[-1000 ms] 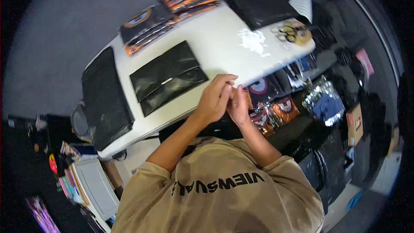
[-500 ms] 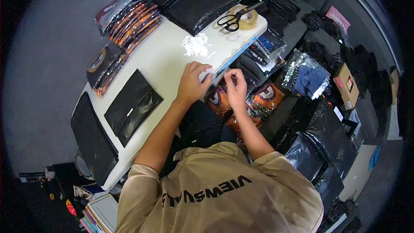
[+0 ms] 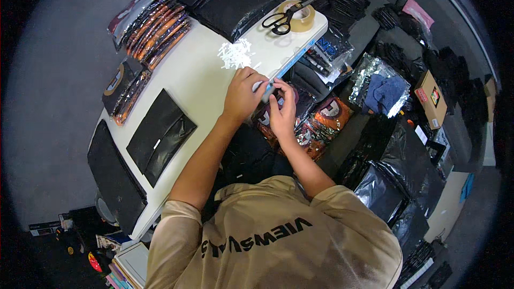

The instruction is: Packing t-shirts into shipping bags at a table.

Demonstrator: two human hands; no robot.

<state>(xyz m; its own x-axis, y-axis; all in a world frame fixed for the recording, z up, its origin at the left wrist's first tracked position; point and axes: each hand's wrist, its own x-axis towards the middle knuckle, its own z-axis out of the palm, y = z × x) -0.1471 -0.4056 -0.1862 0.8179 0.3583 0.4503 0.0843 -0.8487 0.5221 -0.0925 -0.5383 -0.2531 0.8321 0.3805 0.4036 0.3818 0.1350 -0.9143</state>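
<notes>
My left hand [image 3: 243,95] is over the table's right edge, just below a loose pile of small white strips [image 3: 235,53]. Its thumb and fingers curl toward each other in a pinch; anything between them is too small to make out. Close beside it, my right hand [image 3: 283,111] hovers past the edge, fingers bent and fingertips near the left ones. What it pinches, if anything, does not show. Left of my left forearm, a flat black plastic bag [image 3: 160,138] lies on the white table [image 3: 198,83], with one small white strip on it.
Black scissors [image 3: 284,21] rest on a roll of tape [image 3: 304,18] at the far corner. Stacks of black bags [image 3: 235,2] and orange-and-black packets [image 3: 158,29] line the table's edges. To the right are bagged orange garments [image 3: 331,113], a blue cloth [image 3: 384,93] and a cardboard box [image 3: 430,99].
My left hand has shifted slightly up toward the white strips. The right hand has moved left, its fingertips now closer to the left hand's. The whole view has shifted slightly.
</notes>
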